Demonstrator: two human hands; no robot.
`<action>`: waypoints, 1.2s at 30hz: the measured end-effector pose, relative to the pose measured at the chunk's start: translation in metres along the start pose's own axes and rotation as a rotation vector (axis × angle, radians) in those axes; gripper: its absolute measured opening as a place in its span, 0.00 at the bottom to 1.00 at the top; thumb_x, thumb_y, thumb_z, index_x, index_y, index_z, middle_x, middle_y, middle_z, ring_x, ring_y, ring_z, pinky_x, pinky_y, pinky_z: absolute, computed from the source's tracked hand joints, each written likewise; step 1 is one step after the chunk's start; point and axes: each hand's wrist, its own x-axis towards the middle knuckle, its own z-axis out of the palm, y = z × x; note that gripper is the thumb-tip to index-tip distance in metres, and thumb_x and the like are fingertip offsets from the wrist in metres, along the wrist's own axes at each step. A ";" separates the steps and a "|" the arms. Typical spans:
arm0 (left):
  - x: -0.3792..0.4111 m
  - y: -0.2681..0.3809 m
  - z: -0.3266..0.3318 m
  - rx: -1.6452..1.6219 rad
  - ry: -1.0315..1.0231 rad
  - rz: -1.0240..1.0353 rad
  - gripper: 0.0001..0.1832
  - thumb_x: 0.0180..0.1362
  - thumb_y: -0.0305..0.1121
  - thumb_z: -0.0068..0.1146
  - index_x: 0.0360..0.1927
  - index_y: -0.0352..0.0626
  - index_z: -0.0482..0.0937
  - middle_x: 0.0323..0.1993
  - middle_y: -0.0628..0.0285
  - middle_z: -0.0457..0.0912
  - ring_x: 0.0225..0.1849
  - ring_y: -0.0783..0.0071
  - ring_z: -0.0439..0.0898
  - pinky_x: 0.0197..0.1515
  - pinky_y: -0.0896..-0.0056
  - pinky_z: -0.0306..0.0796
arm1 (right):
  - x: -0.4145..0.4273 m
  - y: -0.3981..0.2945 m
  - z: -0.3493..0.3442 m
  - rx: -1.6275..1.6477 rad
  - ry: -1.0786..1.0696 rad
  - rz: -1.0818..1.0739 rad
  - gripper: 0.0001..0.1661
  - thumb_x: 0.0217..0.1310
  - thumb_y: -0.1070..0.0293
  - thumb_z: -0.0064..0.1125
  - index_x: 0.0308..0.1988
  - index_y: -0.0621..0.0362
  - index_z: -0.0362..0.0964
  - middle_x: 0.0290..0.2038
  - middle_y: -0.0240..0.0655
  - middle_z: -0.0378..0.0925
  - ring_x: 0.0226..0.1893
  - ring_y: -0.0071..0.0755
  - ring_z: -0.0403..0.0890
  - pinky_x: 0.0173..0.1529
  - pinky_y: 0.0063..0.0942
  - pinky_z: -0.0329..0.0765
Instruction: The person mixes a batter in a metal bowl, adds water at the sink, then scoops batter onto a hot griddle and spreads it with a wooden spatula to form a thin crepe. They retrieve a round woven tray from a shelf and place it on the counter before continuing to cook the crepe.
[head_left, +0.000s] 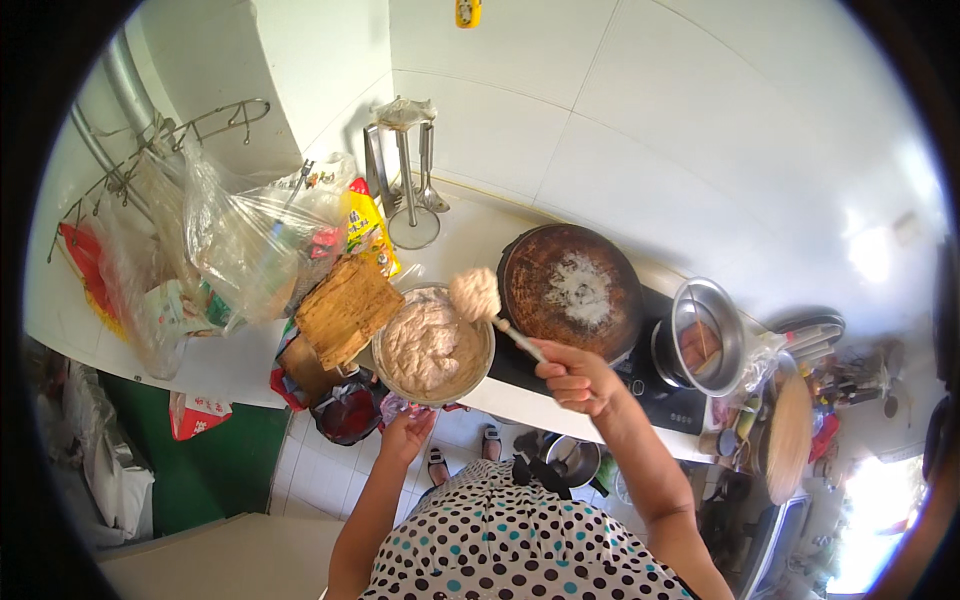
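My right hand (577, 375) grips the light handle of a spoon (519, 339). A thick clump of pale pinkish-beige paste (475, 294) covers the spoon's head, above the right rim of a round bowl (489, 361). More of this paste (427, 341) fills much of the bowl. At the bowl's near side is my left hand (409, 435), its fingers partly hidden under the rim as it holds the bowl. To the right of the spoon, a round dark-brown pan (525, 262) bears a white patch (581, 289) in its middle.
Right of the pan, a steel bowl (709, 300) holds reddish-brown contents on the black cooktop (679, 409). A worn wooden board (349, 311) adjoins the paste bowl. Plastic bags (240, 225) crowd the left counter. Utensils hang on a stand (405, 180). Below are a red-lined bin (349, 412) and a metal pot (581, 461).
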 end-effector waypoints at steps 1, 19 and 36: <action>0.000 0.000 -0.003 -0.030 -0.011 -0.003 0.09 0.63 0.27 0.50 0.42 0.31 0.73 0.46 0.40 0.78 0.55 0.46 0.77 0.56 0.52 0.76 | -0.012 -0.012 0.008 -0.010 -0.025 -0.021 0.21 0.75 0.68 0.31 0.63 0.55 0.53 0.22 0.30 0.61 0.07 0.12 0.59 0.05 0.11 0.57; 0.001 -0.033 -0.027 -0.143 0.085 -0.090 0.20 0.53 0.15 0.42 0.52 0.29 0.63 0.50 0.34 0.74 0.53 0.41 0.77 0.53 0.50 0.78 | 0.005 -0.066 -0.176 -2.039 1.312 -0.661 0.26 0.65 0.67 0.47 0.62 0.50 0.64 0.29 0.55 0.78 0.30 0.58 0.80 0.34 0.51 0.74; -0.016 -0.024 -0.049 -0.050 0.057 -0.210 0.12 0.60 0.23 0.51 0.47 0.31 0.71 0.46 0.38 0.79 0.51 0.47 0.79 0.52 0.53 0.78 | 0.020 -0.001 -0.138 -0.801 0.519 -0.770 0.27 0.72 0.64 0.45 0.67 0.51 0.55 0.20 0.28 0.67 0.11 0.16 0.60 0.12 0.15 0.53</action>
